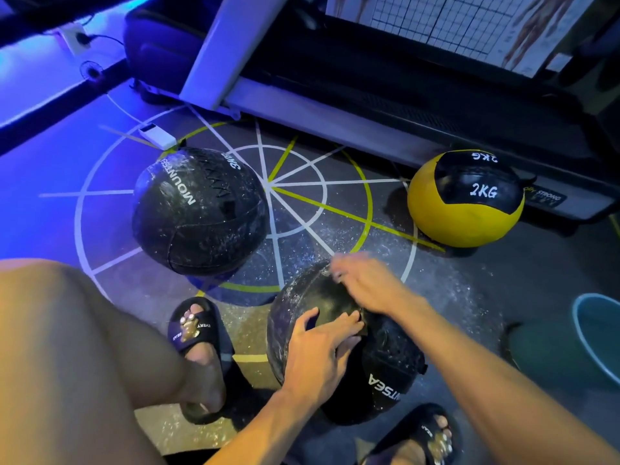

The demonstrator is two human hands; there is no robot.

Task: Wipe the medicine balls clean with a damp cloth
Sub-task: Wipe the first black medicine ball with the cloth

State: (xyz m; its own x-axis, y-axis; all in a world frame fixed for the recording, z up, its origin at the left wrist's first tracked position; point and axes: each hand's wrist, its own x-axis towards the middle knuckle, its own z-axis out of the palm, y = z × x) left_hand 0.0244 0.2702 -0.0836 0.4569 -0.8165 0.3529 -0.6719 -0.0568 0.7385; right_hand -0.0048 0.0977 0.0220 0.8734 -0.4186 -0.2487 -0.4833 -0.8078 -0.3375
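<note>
Gym floor [335, 203], painted circle | left hand [318, 350] fingers spread, steadying near black ball [335, 347] | right hand [365, 283] blurred, fingers unclear, no cloth visible

Dim room; blue-violet glow spills in from ten o'clock. The right hand [364, 283] is motion-blurred. Wide-angle bending curves the treadmill [369, 105] at twelve o'clock.
</note>
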